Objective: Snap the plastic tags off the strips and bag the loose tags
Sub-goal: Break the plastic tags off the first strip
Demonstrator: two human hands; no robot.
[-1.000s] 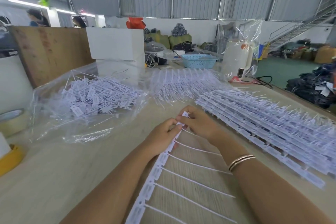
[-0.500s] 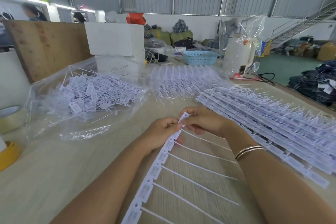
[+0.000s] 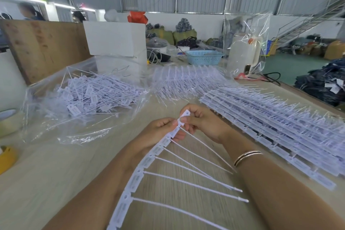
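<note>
The end tag [image 3: 184,115] has been bent up from the strip [image 3: 149,160], pinched by the right hand [image 3: 201,123]. The strip is pinched by the left hand [image 3: 160,129]; separation is judged imminent.

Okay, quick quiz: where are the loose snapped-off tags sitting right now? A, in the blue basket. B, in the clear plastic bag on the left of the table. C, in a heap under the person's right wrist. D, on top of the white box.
B: the loose tags lie heaped inside the clear plastic bag on the left side of the table.
</note>
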